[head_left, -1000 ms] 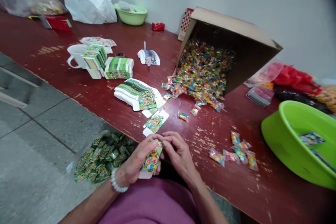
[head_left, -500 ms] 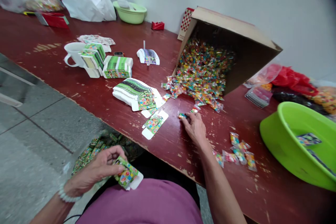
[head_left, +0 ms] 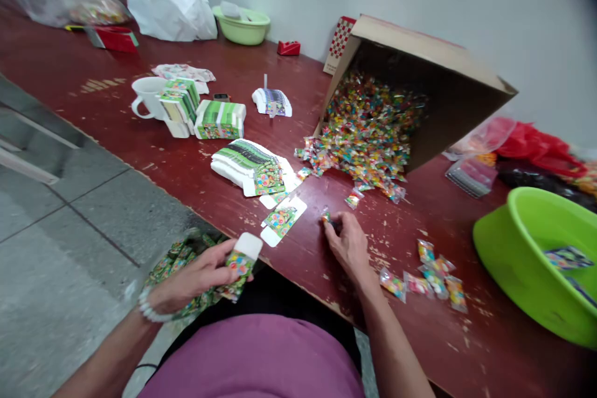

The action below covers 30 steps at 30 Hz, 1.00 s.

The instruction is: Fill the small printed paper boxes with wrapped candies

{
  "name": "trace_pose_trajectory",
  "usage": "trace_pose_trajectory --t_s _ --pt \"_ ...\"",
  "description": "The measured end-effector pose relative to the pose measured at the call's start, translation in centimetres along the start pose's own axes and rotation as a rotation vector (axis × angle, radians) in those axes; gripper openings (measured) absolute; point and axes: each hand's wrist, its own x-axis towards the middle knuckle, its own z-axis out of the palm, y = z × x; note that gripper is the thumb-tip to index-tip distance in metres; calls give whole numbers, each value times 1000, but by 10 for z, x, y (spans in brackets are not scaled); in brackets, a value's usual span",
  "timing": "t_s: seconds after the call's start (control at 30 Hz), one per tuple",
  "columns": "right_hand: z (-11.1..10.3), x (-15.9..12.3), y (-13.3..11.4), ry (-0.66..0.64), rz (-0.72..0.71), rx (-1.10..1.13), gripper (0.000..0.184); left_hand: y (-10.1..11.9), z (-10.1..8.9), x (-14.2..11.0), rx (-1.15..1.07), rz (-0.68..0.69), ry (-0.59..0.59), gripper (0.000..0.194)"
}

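Note:
My left hand (head_left: 205, 275) is closed round a small green printed candy box (head_left: 239, 265), its white flap standing up at the top. Just off the table's front edge, the box is held tilted. Over the tabletop, my right hand (head_left: 347, 242) pinches a wrapped candy (head_left: 325, 216) between thumb and fingers. A flattened green carton (head_left: 283, 219) lies to the left of that hand, beside a fanned stack of flat cartons (head_left: 247, 165). Another single wrapped candy (head_left: 354, 198) rests just beyond my right fingers.
A tipped cardboard box (head_left: 429, 37) spills many wrapped candies (head_left: 368, 130). Several loose candies (head_left: 436, 273) lie right of my forearm, near a green basin (head_left: 494, 249). Bundled cartons (head_left: 220, 119) and a white mug (head_left: 148, 96) stand at left. Filled boxes (head_left: 170, 264) sit below the table edge.
My left hand has risen toward the table edge and turned the box so its flap points up. My right hand has drawn the candy slightly toward me.

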Motion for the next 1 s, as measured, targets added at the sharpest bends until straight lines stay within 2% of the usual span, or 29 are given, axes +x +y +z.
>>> trace_pose_trajectory --t_s 0.1,0.2,0.33,0.47,0.57,0.67,0.77,0.9,1.0 --pt "-7 -19 -20 -51 -68 193 16 10 22 11 -81 25 -40 36" --pt "-18 -40 -43 -154 -297 325 9 13 40 20 -128 42 -92 39" --pt "-26 -56 -54 -194 -571 174 11 16 47 27 -44 31 -155 32" --pt "-29 -57 -44 -257 -702 13 13 22 49 33 24 7 -221 25" --pt "-30 -55 -39 -296 -768 -21 13 24 54 37 20 -23 -231 25" --pt "-29 -54 -39 -276 -788 -14 15 22 59 42 27 -15 -200 23" --pt "-25 -56 -39 -230 -749 134 16 17 63 44 0 -18 -185 21" --pt "-18 -59 -38 -230 -550 356 16 12 65 45 -64 -72 -217 24" --pt "-10 -59 -32 -208 -367 447 15 10 66 46 -67 -40 -190 30"
